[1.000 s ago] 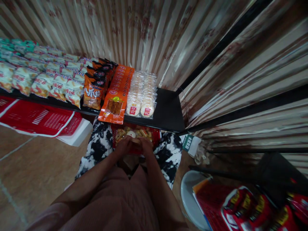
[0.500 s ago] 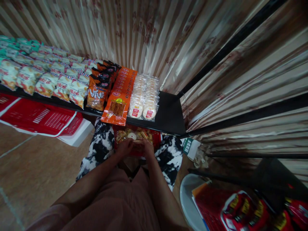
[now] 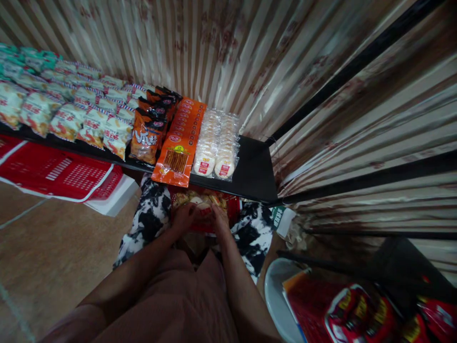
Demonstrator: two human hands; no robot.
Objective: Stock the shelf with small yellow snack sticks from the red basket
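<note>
Below the shelf edge, my left hand and my right hand are closed on either side of a pale wrapped rice cracker pack. Its label is too dim to read. Under it sits a red basket of small wrapped snacks, between my knees. Another pale round cracker shows near my left fingers. On the black shelf above lie two rows of clear-wrapped rice crackers, overlapping one another. Beside them to the left is a flat orange snack packet.
Orange-black snack bags and several white snack bags line the shelf leftward. A red bag is beneath. To the right are black rack poles, a pleated curtain and a white stool with red packets.
The pack between my hands has tilted, so more of its pale face shows. My hands stay over the basket. The view has shifted slightly.
</note>
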